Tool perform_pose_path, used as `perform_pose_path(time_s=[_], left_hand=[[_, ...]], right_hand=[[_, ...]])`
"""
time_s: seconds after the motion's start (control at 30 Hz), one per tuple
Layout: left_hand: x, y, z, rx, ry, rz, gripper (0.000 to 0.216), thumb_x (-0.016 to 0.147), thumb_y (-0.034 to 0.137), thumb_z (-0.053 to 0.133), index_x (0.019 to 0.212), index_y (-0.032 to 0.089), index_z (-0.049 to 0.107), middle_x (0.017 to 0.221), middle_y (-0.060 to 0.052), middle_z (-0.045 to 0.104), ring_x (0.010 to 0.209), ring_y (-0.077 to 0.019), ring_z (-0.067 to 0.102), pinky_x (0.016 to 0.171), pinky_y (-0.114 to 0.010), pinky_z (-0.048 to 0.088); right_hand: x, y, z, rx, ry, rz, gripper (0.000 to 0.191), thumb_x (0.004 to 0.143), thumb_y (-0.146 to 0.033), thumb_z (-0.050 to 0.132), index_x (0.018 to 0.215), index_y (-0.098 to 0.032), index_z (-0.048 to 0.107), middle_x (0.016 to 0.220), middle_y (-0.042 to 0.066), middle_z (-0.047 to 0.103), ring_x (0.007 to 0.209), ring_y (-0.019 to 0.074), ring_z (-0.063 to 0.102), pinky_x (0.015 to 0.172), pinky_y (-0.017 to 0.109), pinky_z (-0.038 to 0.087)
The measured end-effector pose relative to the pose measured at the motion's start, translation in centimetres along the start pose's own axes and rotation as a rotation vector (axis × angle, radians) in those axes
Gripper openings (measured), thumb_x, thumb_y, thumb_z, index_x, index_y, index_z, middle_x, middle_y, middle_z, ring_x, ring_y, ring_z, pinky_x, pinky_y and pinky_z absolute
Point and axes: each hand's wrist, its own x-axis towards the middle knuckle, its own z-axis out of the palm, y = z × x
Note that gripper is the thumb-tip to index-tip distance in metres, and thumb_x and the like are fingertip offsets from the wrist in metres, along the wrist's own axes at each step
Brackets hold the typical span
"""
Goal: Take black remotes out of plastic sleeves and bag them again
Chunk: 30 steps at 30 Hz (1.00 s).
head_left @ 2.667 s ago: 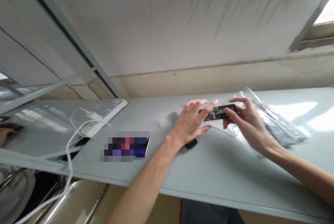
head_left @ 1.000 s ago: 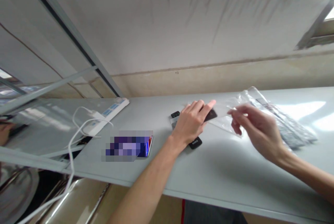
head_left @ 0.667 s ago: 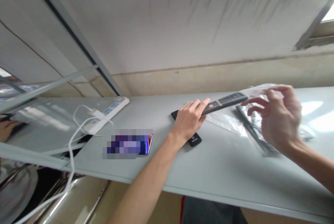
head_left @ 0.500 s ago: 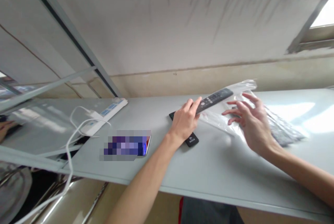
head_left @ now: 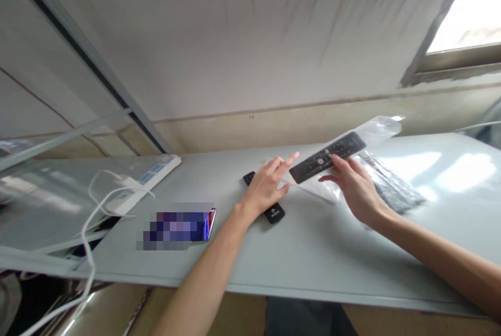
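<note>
A black remote control is inside a clear plastic bag, tilted above the desk. My right hand grips it near its middle, with the thumb on the button side. Close to the remote's lower left end is my left hand, fingers apart and holding nothing. Beneath that hand a second black remote control lies on the desk, its middle hidden by the hand. To the right of my right hand lies a pile of clear plastic bags.
On the grey desk, a phone with a blurred-out screen lies left of my left arm. A white power strip with a plugged-in white cable stands further left, by a metal frame post. The wall runs along the back.
My right hand has closed on the bagged remote, and my left hand has let go of it. The remote has shifted slightly right and turned its button side more toward me.
</note>
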Motion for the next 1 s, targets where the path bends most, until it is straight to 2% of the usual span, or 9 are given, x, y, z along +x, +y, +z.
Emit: perform_pose_path(time_s=[0.1, 0.17, 0.27, 0.37, 0.43, 0.5, 0.6, 0.77, 1.0], left_hand=[[0.0, -0.9, 0.3, -0.013, -0.013, -0.089, 0.063, 0.104, 0.027, 0.064, 0.164, 0.022, 0.045, 0.145, -0.014, 0.06, 0.133, -0.0291, 0.063, 0.118, -0.046, 0.05], [-0.1, -1.1, 0.5, -0.053, -0.079, -0.093, 0.046, 0.108, 0.036, 0.059, 0.152, 0.024, 0.061, 0.158, -0.013, 0.054, 0.145, -0.0299, 0.056, 0.126, -0.049, 0.043], [-0.2, -1.1, 0.5, -0.113, -0.178, -0.092, 0.039, 0.112, 0.045, 0.05, 0.14, 0.027, 0.071, 0.165, -0.009, 0.052, 0.155, -0.0299, 0.048, 0.132, -0.055, 0.033], [-0.2, -1.2, 0.4, -0.244, -0.179, -0.135, 0.038, 0.112, 0.041, 0.049, 0.127, 0.022, 0.078, 0.151, -0.009, 0.067, 0.144, -0.0267, 0.06, 0.127, -0.047, 0.042], [-0.1, -1.5, 0.5, -0.341, -0.139, -0.165, 0.035, 0.109, 0.036, 0.052, 0.111, 0.02, 0.083, 0.138, -0.01, 0.075, 0.131, -0.0252, 0.07, 0.119, -0.04, 0.05], [-0.1, -1.9, 0.6, -0.4, -0.083, -0.182, 0.032, 0.106, 0.032, 0.055, 0.099, 0.019, 0.084, 0.127, -0.009, 0.08, 0.122, -0.0246, 0.075, 0.113, -0.038, 0.055], [-0.1, -2.3, 0.8, -0.416, -0.036, -0.172, 0.031, 0.104, 0.03, 0.055, 0.094, 0.02, 0.083, 0.12, -0.007, 0.083, 0.119, -0.0245, 0.076, 0.107, -0.036, 0.057], [-0.2, -2.4, 1.2, -0.388, -0.004, -0.164, 0.032, 0.1, 0.023, 0.057, 0.076, 0.02, 0.078, 0.113, -0.008, 0.084, 0.106, -0.023, 0.079, 0.099, -0.033, 0.057], [-0.3, -1.9, 1.5, -0.397, 0.046, -0.091, 0.033, 0.095, 0.014, 0.062, 0.064, 0.02, 0.069, 0.102, -0.007, 0.084, 0.103, -0.0214, 0.077, 0.102, -0.035, 0.055]], right_hand=[[1.1, 0.0, -0.7, -0.027, 0.139, -0.048, 0.032, 0.093, -0.06, 0.07, 0.1, -0.03, 0.062, 0.107, 0.004, 0.071, 0.097, 0.0244, 0.07, 0.082, 0.038, 0.064], [1.5, -0.3, -1.0, -0.071, 0.154, -0.021, 0.037, 0.09, -0.061, 0.072, 0.104, -0.03, 0.059, 0.097, 0.002, 0.069, 0.084, 0.0224, 0.069, 0.072, 0.036, 0.062], [1.5, -0.7, -1.1, -0.195, 0.102, 0.057, 0.061, 0.081, -0.057, 0.082, 0.128, -0.03, 0.053, 0.081, -0.002, 0.064, 0.065, 0.0198, 0.062, 0.054, 0.032, 0.054], [1.3, -0.7, -1.2, -0.397, -0.001, 0.015, 0.087, 0.079, -0.043, 0.082, 0.153, -0.027, 0.039, 0.078, -0.002, 0.065, 0.061, 0.0211, 0.063, 0.052, 0.033, 0.052], [1.4, -0.5, -1.4, -0.562, -0.077, -0.095, 0.092, 0.082, -0.034, 0.074, 0.162, -0.025, 0.03, 0.094, 0.005, 0.071, 0.075, 0.0264, 0.072, 0.063, 0.038, 0.06], [1.6, 0.0, -1.9, -0.732, -0.125, -0.241, 0.096, 0.083, -0.029, 0.066, 0.168, -0.024, 0.023, 0.13, 0.017, 0.069, 0.114, 0.035, 0.073, 0.091, 0.049, 0.063], [2.0, 1.1, -2.9, -0.939, -0.203, -0.399, 0.097, 0.085, -0.022, 0.059, 0.173, -0.026, 0.017, 0.167, 0.019, 0.042, 0.155, 0.0389, 0.044, 0.123, 0.059, 0.043], [2.5, 3.3, -4.2, -1.167, -0.42, -0.43, 0.095, 0.086, -0.011, 0.05, 0.174, -0.03, 0.021, 0.167, 0.018, 0.042, 0.157, 0.0353, 0.043, 0.124, 0.056, 0.043], [1.3, 3.9, -3.9, -1.363, -0.463, -0.522, 0.096, 0.069, 0.005, 0.046, 0.159, -0.026, 0.056, 0.177, 0.011, 0.033, 0.167, 0.0367, 0.02, 0.13, 0.062, 0.033]])
